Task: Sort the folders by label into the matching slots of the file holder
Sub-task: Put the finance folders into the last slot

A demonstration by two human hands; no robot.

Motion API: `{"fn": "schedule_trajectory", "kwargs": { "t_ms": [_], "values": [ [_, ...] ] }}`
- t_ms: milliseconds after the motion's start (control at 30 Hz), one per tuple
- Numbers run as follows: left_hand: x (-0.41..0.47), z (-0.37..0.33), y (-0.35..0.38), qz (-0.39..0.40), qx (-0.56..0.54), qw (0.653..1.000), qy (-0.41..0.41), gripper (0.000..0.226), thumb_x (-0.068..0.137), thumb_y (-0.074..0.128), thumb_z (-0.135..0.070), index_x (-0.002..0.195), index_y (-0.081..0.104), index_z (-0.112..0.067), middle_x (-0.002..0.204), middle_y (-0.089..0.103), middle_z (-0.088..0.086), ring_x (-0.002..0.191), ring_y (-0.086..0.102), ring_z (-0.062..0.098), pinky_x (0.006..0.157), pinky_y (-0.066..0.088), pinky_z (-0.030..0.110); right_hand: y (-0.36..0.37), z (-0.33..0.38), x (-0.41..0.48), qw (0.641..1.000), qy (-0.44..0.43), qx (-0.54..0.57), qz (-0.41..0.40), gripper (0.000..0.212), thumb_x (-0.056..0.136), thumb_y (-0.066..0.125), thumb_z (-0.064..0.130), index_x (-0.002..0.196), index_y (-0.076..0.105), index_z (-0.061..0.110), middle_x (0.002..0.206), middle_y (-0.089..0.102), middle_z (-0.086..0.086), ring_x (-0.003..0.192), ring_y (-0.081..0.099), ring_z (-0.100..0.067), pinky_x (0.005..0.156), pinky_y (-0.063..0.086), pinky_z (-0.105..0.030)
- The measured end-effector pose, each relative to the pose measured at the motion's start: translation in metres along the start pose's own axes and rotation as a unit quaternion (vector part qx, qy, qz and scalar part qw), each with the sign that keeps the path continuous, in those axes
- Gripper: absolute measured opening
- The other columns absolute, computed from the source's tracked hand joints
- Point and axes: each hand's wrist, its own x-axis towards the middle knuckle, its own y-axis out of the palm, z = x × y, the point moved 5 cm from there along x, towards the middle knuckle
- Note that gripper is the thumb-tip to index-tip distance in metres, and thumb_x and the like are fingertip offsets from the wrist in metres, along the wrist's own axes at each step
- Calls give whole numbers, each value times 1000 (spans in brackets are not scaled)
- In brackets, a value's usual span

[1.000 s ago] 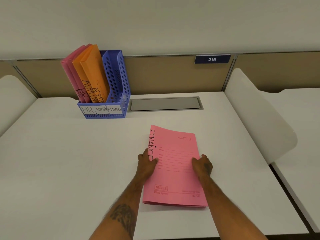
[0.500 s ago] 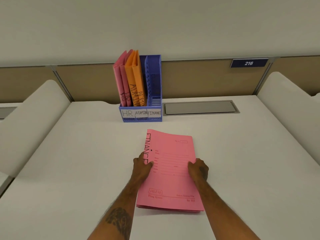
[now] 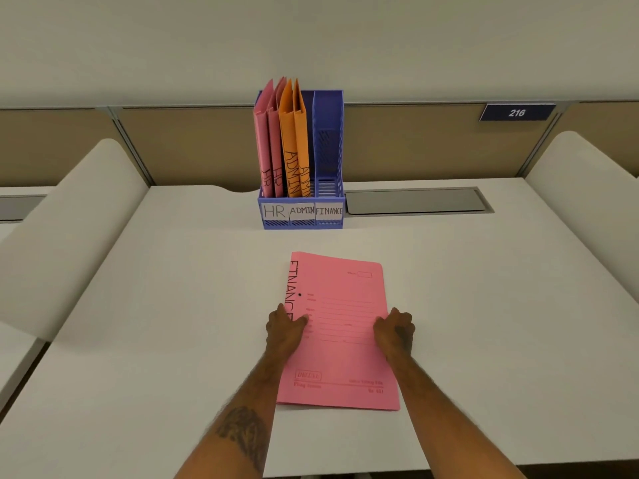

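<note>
Head view: hands [image 3: 285,329] [image 3: 395,329] on pink folder [image 3: 340,350]

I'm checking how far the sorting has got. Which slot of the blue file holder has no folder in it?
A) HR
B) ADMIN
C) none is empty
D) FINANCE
D: the FINANCE slot of the file holder stands empty, while pink HR folders and orange ADMIN folders fill the other two; the FINANCE folder lies flat in front.
</note>
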Motion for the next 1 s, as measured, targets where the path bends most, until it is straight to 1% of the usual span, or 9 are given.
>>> {"fn": "schedule_trajectory", "kwargs": {
  "t_ms": [100,267,467,633,667,767,867,933,1000],
  "values": [
    [-3,-3,5,-5,61,998,-13,63,90,67,-35,140,38,-11,141,44,12,131,41,33,106,41,51,3,-2,1,1000,7,24,7,32,99,49,22,125,54,4,128,55,-15,111,58,-31,91,55,-42],
    [-7,-16,12,-8,131,991,21,80,86,69,-41,148,26,-14,153,30,10,144,22,32,112,33,55,-6,-8,6,992,31,119,-5,36,93,54,10,128,56,0,127,63,-17,99,62,-28,77,46,-29],
    [-14,-52,16,46,22,996,70,78,88,69,-36,151,25,-23,142,52,6,119,59,33,97,51,54,-18,-12,14,983,60,174,2,47,92,58,14,137,52,4,137,58,-16,119,58,-34,95,49,-38],
    [-18,-74,7,59,1,990,125,73,88,66,-23,148,27,-31,134,58,3,101,67,26,85,59,48,-32,-11,23,979,70,192,17,23,86,62,16,102,67,0,112,69,-19,93,64,-31,87,55,-39],
    [-18,-81,5,54,-9,989,140,70,88,65,-22,147,29,-31,132,60,2,100,67,25,84,59,48,-37,-7,24,978,66,198,25,29,85,64,19,107,66,-1,115,68,-19,93,62,-30,90,55,-42],
    [-21,-104,-3,15,-39,981,187,64,87,67,-21,142,36,-30,130,60,-1,105,63,22,88,57,48,-65,34,28,982,6,184,37,67,87,68,32,143,43,6,140,53,-15,121,55,-33,102,48,-44],
    [-27,-131,-7,-20,-61,975,215,56,88,66,-22,136,39,-30,121,65,-1,94,67,18,81,60,42,-110,113,29,975,-118,190,22,75,87,66,49,147,35,15,142,51,-11,124,53,-32,102,47,-44],
    [-30,-147,-7,-37,-60,969,237,51,91,64,-23,135,39,-28,118,68,1,90,70,19,79,61,42,-143,171,22,959,-193,207,19,74,85,62,59,145,36,23,138,52,-8,113,56,-28,89,56,-46],
    [-35,-163,-6,-58,-46,959,272,47,94,60,-23,136,38,-23,120,68,3,89,70,18,76,61,32,-173,221,9,946,-255,200,23,74,83,58,66,143,34,30,135,51,-6,104,57,-26,64,61,-40]
  ]
}}
